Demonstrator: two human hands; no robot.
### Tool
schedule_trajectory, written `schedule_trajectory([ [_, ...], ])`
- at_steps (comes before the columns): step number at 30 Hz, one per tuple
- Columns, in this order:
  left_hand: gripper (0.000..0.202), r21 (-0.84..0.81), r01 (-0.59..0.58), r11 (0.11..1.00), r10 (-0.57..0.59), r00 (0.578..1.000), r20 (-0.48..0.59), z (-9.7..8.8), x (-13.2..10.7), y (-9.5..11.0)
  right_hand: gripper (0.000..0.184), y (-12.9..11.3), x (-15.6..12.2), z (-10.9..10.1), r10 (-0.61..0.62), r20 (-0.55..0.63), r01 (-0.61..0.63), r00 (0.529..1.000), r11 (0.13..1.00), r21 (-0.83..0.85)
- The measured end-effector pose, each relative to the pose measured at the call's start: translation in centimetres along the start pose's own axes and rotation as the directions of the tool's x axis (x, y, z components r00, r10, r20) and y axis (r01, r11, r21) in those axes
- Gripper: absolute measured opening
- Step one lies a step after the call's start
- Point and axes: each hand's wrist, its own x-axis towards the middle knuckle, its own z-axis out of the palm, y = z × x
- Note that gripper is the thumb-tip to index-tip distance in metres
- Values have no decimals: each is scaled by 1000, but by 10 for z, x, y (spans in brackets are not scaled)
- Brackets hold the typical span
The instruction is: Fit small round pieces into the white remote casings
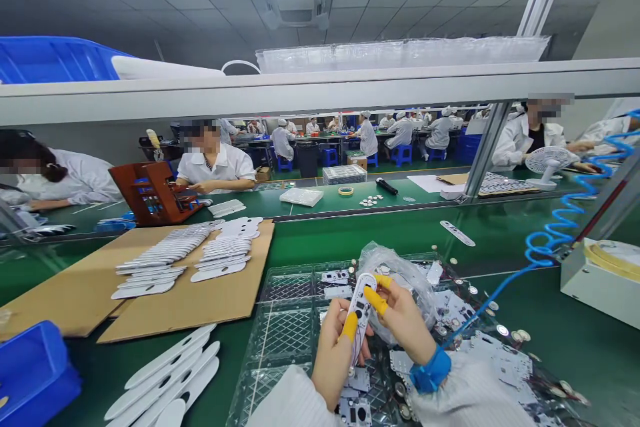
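Note:
A slim white panel (364, 285), rounded at its top and marked with dark openings, is tilted between my two hands, with thin wires at its lower part. My left hand (333, 347) grips its lower side, the yellow-covered thumb on its face. Yellow-covered fingers of my right hand (400, 313) pinch its upper end. A blue wrist strap (431, 369) with a coiled blue cord circles my right wrist. Beneath the hands, a clear compartmented tray (287, 330) carries white circuit boards (493, 360) with wires and small round discs. Behind my right hand lies a crumpled clear plastic bag (395, 273).
Cardboard sheets (215, 303) with rows of white panels (165, 250) lie left. More long white panels (173, 380) lie near a blue bin (37, 373). A loose panel (457, 233), a grey box (600, 287) and a metal post (487, 153) stand right. Co-workers sit opposite.

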Motion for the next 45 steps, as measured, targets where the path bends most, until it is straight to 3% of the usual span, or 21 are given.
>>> schedule_trajectory([
  [4, 16, 51, -24, 998, 23, 1000, 13, 0, -1, 3, 35, -9, -2, -1, 95, 69, -99, 993, 993, 56],
  [14, 19, 68, 1, 998, -5, 997, 71, 3, -1, 7, 29, -12, -5, -7, -54, 49, 55, 997, 998, -17],
  [17, 21, 114, 32, 993, -41, 996, 76, -2, -1, 6, 35, -13, 1, -18, -26, 37, 29, 999, 995, -96],
  [19, 23, 142, 46, 989, -46, 999, -4, -8, 1, 5, 42, -11, 9, -35, -21, 3, 21, 1000, 980, -196],
  [21, 23, 134, 65, 989, -41, 983, -178, -15, 4, 5, 43, -8, 17, -55, -39, -64, 11, 997, 915, -403],
  [24, 18, 112, 107, 988, -55, 918, -393, -28, 18, 8, 28, -1, 24, -81, -45, -121, -49, 992, 738, -673],
  [28, 15, 115, 154, 981, -90, 896, -434, -43, 54, 14, 9, 14, 22, -94, -22, -101, -70, 995, 578, -813],
  [32, 13, 103, 167, 981, -99, 874, -476, -56, 102, 20, 20, 28, 25, -92, 34, -84, -91, 996, 443, -892],
  [36, 24, 64, 164, 984, -100, 817, -568, -67, 135, 23, 24, 34, 32, -91, 92, -64, -93, 994, 366, -926],
  [41, 44, 45, 128, 991, -71, 771, -632, -79, 135, 27, 18, 37, 34, -89, 123, -69, -103, 990, 302, -948],
  [45, 47, 114, 151, 982, -49, 785, -618, -81, 109, 51, 20, 39, 32, -87, 115, -70, -99, 991, 271, -957],
])
